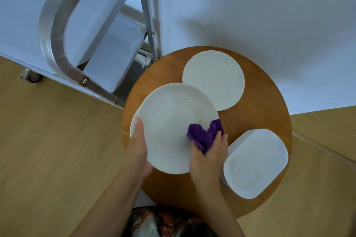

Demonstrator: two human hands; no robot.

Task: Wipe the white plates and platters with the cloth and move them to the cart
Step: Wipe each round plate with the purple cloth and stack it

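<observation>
**Plate wiping over the little round table**

Closest to the camera were the two bare forearms coming up from the bottom edge. The left hand (139, 141) gripped the near-left rim of a big round white plate (173, 121), thumb lying over the top edge and the rest of the fingers hidden underneath. The right hand (207, 157) had its fingers bunched round a purple cloth (204, 134), pressing it onto the plate's right side. Just under the left thumb, the edge of another plate (133, 127) peeked out below the held one.

Right beside the cloth hand sat a stack of squarish white platters (256, 161) on the wooden table (269, 102). Beyond the cloth fingers, further across the table, another round white plate (213, 80) lay flat, its near edge tucked behind the held plate.

Farther off, up and left of the left hand, stood the metal cart (57, 31) with white platters on its shelves (115, 48); I couldn't count them.
</observation>
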